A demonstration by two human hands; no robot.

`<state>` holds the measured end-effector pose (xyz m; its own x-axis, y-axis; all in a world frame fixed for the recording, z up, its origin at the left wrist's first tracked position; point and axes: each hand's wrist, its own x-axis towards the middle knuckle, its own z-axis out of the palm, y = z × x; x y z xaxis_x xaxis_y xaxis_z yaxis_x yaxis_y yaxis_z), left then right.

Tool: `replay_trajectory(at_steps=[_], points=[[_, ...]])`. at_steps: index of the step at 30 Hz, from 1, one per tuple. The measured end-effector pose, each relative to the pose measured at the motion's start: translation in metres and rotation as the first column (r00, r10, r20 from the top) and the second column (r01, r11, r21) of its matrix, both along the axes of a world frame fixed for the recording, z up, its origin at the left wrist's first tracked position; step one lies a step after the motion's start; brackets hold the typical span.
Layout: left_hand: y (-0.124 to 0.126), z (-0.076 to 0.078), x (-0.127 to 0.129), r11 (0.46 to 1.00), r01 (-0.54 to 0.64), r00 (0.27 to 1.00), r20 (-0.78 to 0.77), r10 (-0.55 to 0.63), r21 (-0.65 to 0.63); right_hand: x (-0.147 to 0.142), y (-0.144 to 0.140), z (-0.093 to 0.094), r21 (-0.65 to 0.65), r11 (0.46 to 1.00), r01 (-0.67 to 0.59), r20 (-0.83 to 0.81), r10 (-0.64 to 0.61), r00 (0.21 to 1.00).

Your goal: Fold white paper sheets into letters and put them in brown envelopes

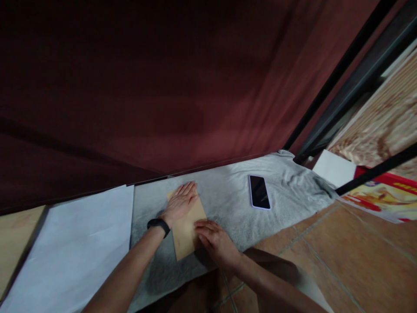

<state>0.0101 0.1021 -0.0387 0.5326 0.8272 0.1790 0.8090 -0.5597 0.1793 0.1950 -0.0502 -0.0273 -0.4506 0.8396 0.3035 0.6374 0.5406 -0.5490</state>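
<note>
Under both flat hands — left hand (180, 201), right hand (215, 241) — lies the brown envelope (186, 232).

The upper part of the brown paper sheet (186, 232) is covered by the left hand (180, 201), and its right edge by the right hand (216, 243). The white sheet (71, 252) is cut off by the bottom edge.
</note>
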Motion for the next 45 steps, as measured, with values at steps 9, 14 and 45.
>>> replay_trajectory(at_steps=[9,14,45], points=[[-0.055,-0.015,-0.005,0.992,0.12,0.989,-0.09,-0.117,0.026,0.012,0.02,-0.003,-0.266,0.96,0.091,-0.279,-0.167,0.946],[-0.099,-0.013,-0.001,0.979,0.182,0.983,-0.047,-0.179,0.094,0.012,0.023,-0.003,-0.272,0.948,0.167,-0.293,-0.247,0.924],[-0.202,-0.013,0.013,0.986,0.157,0.987,0.017,-0.158,0.048,-0.016,0.075,-0.005,-0.163,0.967,-0.193,0.314,0.237,0.919]])
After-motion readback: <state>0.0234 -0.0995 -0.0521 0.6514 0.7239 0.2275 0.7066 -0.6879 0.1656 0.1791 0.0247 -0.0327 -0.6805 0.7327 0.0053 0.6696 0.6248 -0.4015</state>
